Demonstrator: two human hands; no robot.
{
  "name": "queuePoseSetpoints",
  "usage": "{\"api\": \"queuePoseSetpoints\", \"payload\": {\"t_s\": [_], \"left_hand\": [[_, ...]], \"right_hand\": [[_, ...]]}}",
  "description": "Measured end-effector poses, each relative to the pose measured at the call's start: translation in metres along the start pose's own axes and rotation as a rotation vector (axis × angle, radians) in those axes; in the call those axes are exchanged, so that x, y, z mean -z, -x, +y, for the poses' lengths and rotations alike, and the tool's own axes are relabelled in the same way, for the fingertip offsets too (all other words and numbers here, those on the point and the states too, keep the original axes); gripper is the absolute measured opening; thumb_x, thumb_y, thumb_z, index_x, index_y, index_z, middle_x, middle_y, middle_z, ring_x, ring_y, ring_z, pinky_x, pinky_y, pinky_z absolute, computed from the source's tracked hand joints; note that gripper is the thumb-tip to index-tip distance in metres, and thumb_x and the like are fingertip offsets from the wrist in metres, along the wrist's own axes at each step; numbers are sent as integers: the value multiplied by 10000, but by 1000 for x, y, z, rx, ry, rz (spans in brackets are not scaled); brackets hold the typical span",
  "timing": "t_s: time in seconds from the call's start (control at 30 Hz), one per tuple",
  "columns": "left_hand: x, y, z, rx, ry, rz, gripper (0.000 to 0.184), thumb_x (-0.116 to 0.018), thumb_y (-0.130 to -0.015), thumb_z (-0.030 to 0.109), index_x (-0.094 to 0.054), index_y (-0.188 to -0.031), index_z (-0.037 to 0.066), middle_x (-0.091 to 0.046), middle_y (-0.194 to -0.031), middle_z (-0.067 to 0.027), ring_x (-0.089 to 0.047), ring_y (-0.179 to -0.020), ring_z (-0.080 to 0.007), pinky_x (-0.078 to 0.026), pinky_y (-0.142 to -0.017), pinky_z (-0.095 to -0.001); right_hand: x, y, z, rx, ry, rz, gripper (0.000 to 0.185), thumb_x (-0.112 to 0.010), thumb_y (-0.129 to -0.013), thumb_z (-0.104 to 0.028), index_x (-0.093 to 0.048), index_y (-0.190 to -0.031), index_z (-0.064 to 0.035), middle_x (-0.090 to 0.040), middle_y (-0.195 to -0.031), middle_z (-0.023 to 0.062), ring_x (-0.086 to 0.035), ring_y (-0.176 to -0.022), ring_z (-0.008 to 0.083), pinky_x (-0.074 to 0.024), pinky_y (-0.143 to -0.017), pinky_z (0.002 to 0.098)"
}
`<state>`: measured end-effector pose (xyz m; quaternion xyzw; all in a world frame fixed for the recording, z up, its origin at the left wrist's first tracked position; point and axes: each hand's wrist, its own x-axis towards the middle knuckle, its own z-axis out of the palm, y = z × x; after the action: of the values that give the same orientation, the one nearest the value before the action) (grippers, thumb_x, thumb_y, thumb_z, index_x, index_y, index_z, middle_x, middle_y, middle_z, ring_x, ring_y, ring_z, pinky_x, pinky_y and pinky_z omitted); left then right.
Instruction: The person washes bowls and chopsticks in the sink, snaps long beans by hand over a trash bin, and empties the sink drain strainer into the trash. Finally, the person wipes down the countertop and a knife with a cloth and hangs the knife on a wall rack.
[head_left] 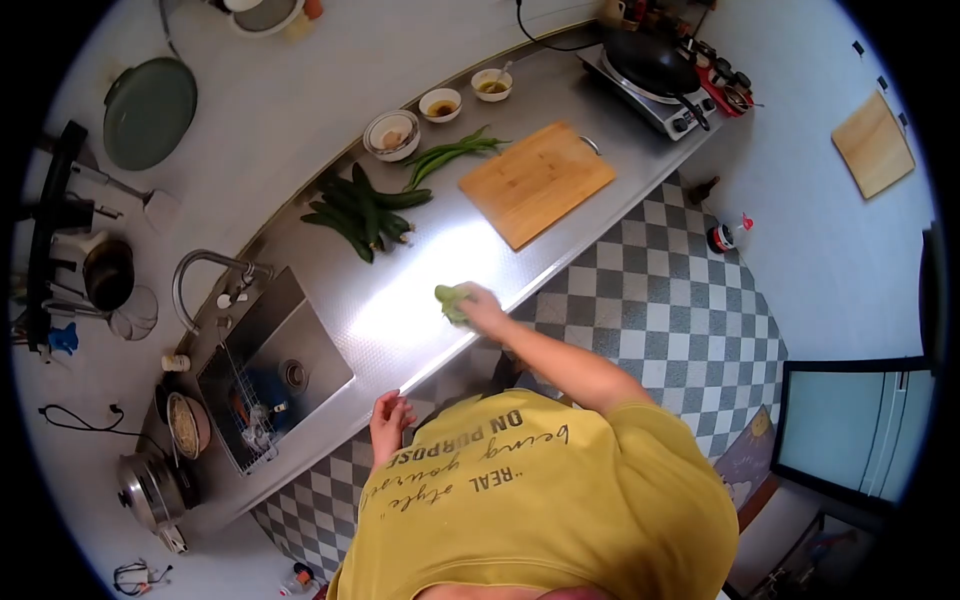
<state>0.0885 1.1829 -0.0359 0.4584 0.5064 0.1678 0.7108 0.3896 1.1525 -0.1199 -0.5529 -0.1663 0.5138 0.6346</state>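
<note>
My right hand (481,309) is closed on a crumpled green cloth (453,303), which rests on the steel countertop (400,340) near its front edge. Close to that edge, left of my body, my left hand (391,418) holds nothing, its fingers loosely bent and a little apart. Beyond the cloth lie a pile of dark green cucumbers (368,208) and several long green peppers (450,155). A wooden cutting board (538,183) lies flat to the right of the peppers.
Along the wall stand three small bowls, one (392,135) with pale contents. At the right end, a black pan (650,66) sits on a cooktop (675,112). The sink (320,345) with a faucet (195,290) and wire rack (245,420) is at left.
</note>
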Motion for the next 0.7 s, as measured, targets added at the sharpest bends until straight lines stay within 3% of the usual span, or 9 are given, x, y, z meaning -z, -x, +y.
{"api": "queuePoseSetpoints", "payload": {"t_s": [0.03, 0.13, 0.23, 0.4, 0.5, 0.6, 0.63, 0.7], "left_hand": [[-10, -7, 7, 7, -31, -21, 278, -534, -879, 96, -501, -1154, 63, -535, -1053, -74, -548, -905, -162, -507, -725, -303], [-32, -40, 23, 40, -79, -98, 296, -494, -891, 118, -482, -1176, 42, -525, -1089, -100, -541, -962, -201, -504, -776, -343], [-72, -81, 40, 77, -68, -205, 319, -477, -908, 154, -462, -1197, 20, -526, -1110, -117, -532, -1013, -221, -493, -825, -367], [-158, -153, 55, 193, 28, -342, 364, -483, -895, 148, -429, -1231, 19, -495, -1119, -130, -519, -1022, -248, -462, -905, -402], [-220, -189, 58, 232, 92, -320, 296, -499, -871, 145, -475, -1145, 36, -523, -1017, -97, -529, -917, -210, -475, -839, -369], [-270, -237, 53, 239, 59, -240, 173, -506, -852, 138, -522, -1009, 66, -547, -929, -61, -513, -827, -162, -462, -740, -318], [-290, -243, 55, 248, 82, -119, 52, -500, -838, 116, -539, -864, 93, -543, -797, -25, -492, -723, -130, -412, -633, -267], [-316, -256, 57, 199, 119, -33, 48, -496, -833, 105, -540, -816, 93, -528, -750, -20, -486, -679, -132, -399, -602, -263]], "right_hand": [[9, 12, -31, 27, -55, 93, 251, -501, -809, -71, -553, -1053, -49, -617, -873, 60, -584, -715, 130, -483, -562, 257], [52, 33, -87, 120, -158, 304, 236, -500, -852, -92, -549, -1080, -56, -631, -909, 73, -604, -745, 143, -472, -557, 245], [123, 24, -83, 406, 111, 624, 266, -534, -808, -74, -556, -1070, -33, -604, -927, 58, -565, -799, 125, -469, -679, 250], [223, 29, -114, 501, 186, 803, 291, -551, -782, -45, -552, -1070, -9, -598, -941, 86, -567, -871, 176, -452, -782, 290], [274, 11, -137, 477, 562, 889, 344, -561, -745, -6, -545, -1088, -18, -575, -1035, 133, -560, -964, 257, -436, -848, 331], [313, -22, -165, 612, 846, 828, 392, -583, -711, 1, -543, -1099, -34, -524, -1133, 158, -511, -1052, 327, -410, -902, 371], [329, -36, -172, 583, 919, 772, 446, -596, -700, -18, -546, -1140, -64, -489, -1212, 153, -468, -1105, 330, -390, -939, 393], [350, -57, -178, 497, 1087, 702, 484, -603, -703, -37, -538, -1180, -87, -474, -1248, 154, -452, -1128, 322, -386, -953, 395]]}}
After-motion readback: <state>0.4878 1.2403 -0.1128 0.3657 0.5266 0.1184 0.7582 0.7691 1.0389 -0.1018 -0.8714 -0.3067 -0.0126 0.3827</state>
